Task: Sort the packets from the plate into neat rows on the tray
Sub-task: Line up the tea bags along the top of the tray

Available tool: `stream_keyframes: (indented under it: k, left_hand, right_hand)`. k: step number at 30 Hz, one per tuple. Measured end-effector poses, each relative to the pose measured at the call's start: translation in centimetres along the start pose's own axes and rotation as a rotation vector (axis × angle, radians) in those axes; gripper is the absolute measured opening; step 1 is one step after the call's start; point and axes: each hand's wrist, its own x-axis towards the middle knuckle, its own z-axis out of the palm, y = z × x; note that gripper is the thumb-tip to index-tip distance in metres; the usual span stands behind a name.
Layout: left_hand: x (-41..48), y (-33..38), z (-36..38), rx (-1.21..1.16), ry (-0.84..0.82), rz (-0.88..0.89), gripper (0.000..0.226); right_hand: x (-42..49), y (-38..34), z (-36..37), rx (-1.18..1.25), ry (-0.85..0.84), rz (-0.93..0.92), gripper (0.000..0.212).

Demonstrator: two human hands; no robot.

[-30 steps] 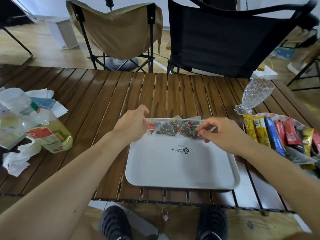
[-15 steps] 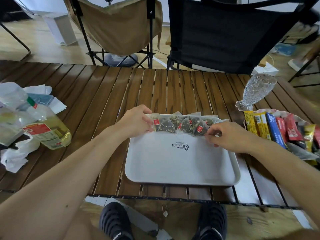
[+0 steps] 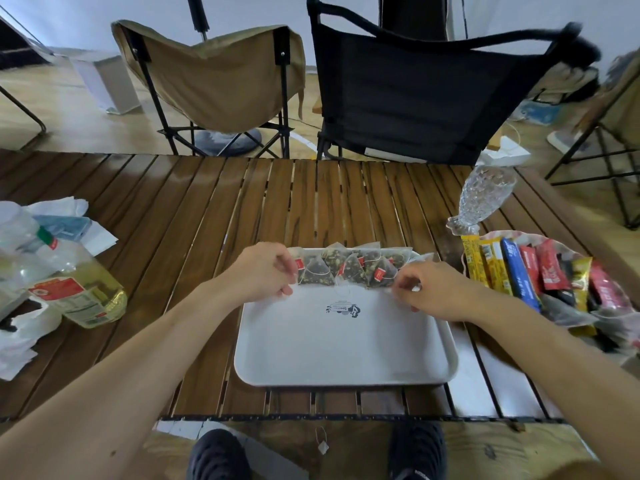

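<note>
Left hand (image 3: 266, 271) and right hand (image 3: 437, 293) still pinch opposite ends of the packets (image 3: 349, 268) rowed along the tray's (image 3: 346, 348) far edge; plate (image 3: 493, 233) at the slatted bench's (image 3: 194, 209) right edge, chairs (image 3: 214, 74) beyond.

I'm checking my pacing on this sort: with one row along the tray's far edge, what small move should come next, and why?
Probably free the right hand and reach to the plate for one of the packets. The tea bags already line the far edge of the tray, the left hand pinches their left end, and many packets lie on the plate.
</note>
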Motion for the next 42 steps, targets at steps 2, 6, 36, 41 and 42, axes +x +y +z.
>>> stream_keyframes:
  k: [2, 6, 36, 41, 42]
  left_hand:
    - [-0.2, 0.2, 0.4, -0.006, -0.095, 0.044, 0.012]
    - [-0.1, 0.7, 0.7, 0.001, -0.126, 0.076, 0.014]
    - [0.1, 10.9, 6.9, 0.168, 0.000, 0.382, 0.017]
    - [0.1, 10.1, 5.9, 0.165, 0.017, 0.376, 0.018]
    - [0.0, 10.1, 5.7, 0.163, 0.021, 0.377, 0.019]
  right_hand:
    - [-0.1, -0.1, 0.1, -0.009, -0.012, -0.015, 0.012]
    - [-0.3, -0.3, -0.1, -0.007, -0.011, -0.005, 0.016]
    - [-11.5, 8.9, -10.3, 0.023, 0.012, 0.507, 0.050]
    - [-11.2, 8.4, -9.4, -0.003, -0.101, 0.513, 0.041]
    - [-11.0, 8.6, -9.1, -0.031, -0.093, 0.536, 0.038]
